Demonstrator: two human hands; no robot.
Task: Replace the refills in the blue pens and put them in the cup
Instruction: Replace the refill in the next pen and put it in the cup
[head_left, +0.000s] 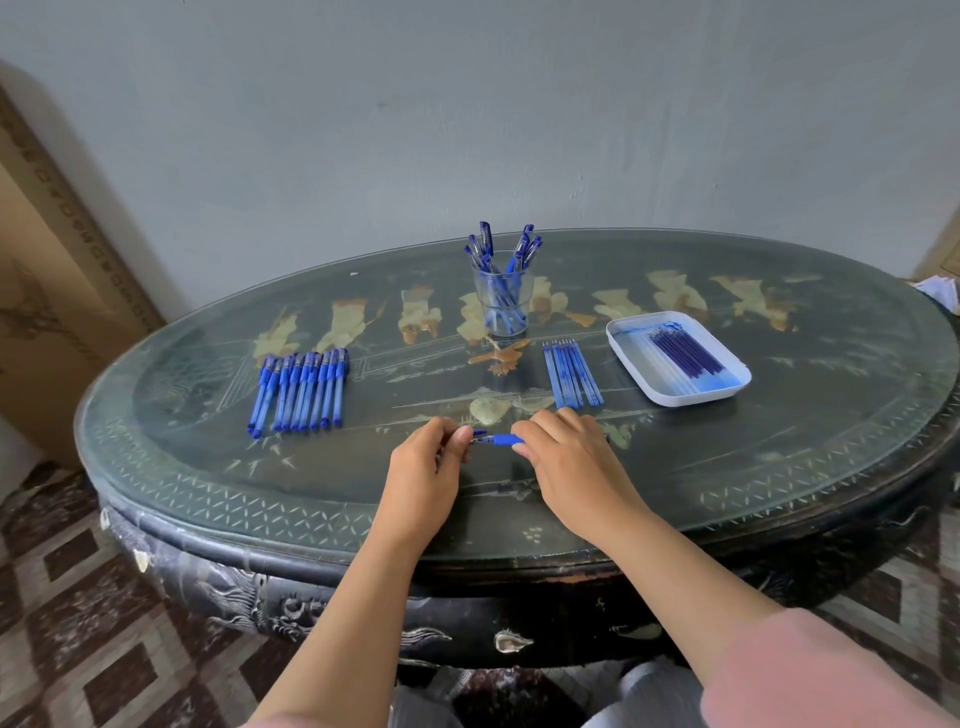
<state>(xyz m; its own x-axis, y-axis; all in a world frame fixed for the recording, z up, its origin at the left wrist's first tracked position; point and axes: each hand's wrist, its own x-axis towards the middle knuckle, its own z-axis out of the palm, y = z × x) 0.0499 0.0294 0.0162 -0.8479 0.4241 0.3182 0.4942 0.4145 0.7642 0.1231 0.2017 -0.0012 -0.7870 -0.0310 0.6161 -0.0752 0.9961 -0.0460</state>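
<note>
With left hand (426, 462) and right hand (566, 457), pinching both ends of one blue plastic pen (501, 440) low over the dark painted table (779, 441). Maybe halfway: bunch already in the clear cup (503, 306), row of blue pens (301, 389) left to do, loose blue refills (571, 376) nearby.

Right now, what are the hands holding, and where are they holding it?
A blue pen: the left hand pinches one end, and the right hand grips the other end.
</note>
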